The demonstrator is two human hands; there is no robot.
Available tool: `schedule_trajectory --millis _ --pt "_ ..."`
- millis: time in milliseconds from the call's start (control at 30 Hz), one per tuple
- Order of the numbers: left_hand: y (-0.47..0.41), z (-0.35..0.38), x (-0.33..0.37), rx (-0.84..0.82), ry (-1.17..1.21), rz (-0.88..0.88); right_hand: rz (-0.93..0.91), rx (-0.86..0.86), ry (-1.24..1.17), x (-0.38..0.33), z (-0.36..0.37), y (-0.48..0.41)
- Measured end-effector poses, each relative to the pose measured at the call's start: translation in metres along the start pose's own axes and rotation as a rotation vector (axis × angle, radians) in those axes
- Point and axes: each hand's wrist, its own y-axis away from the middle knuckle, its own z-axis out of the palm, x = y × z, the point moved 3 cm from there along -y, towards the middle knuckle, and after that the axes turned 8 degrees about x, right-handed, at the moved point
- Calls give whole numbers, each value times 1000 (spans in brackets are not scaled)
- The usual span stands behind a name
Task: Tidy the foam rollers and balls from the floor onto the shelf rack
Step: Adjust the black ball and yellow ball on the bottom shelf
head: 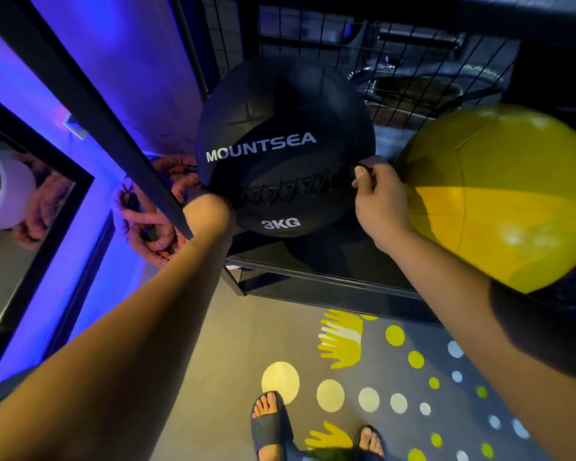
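Dim shelf rack (313, 281): black ball (280, 151) near front-left corner, right hand (379, 201) fingers pinching it (left hand (210, 211) grip hidden), could roll off, nudging yellow ball (499, 194).

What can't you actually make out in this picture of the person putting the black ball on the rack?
- Left hand: its fingers are hidden behind the black ball and a rack post, so its grip can't be judged.
- Yellow ball: cut off by the right edge and partly covered by the right forearm.
- Shelf contents behind the wire mesh: too dark to identify.
- Foam rollers: none can be made out.
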Motion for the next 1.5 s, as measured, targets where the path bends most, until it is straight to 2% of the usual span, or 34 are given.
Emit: schedule_trajectory --millis 67,167,333,467,567,767,933,1067,1133,1267,1333,1400,1500 --pt "5 -9 4 30 -2 32 99 43 -54 1 2 -2" --pt "23 -21 13 76 -11 175 256 122 -133 2 -4 -6" --pt "47 -40 22 184 -87 382 380 155 -181 12 -22 7" --pt "50 -45 12 116 -209 468 331 131 -61 15 -21 24" --pt "53 -44 0 110 -236 452 256 93 -15 4 -21 28" --pt "71 -48 -4 192 -115 393 236 -25 -15 3 -22 36" --pt "112 -38 7 277 -33 478 197 -96 -43 14 -38 48" --pt "139 -18 19 295 -50 659 128 -70 -34 29 -65 50" --pt "154 -7 24 290 -41 735 29 10 57 39 -88 45" --pt "182 14 32 309 -86 902 -325 126 329 66 -144 14" --pt "193 24 35 306 -132 918 -339 88 506 88 -170 -8" --pt "206 35 38 298 -161 894 -275 -39 658 113 -186 -20" --pt "227 54 45 274 -203 934 -317 -111 726 133 -191 -16"
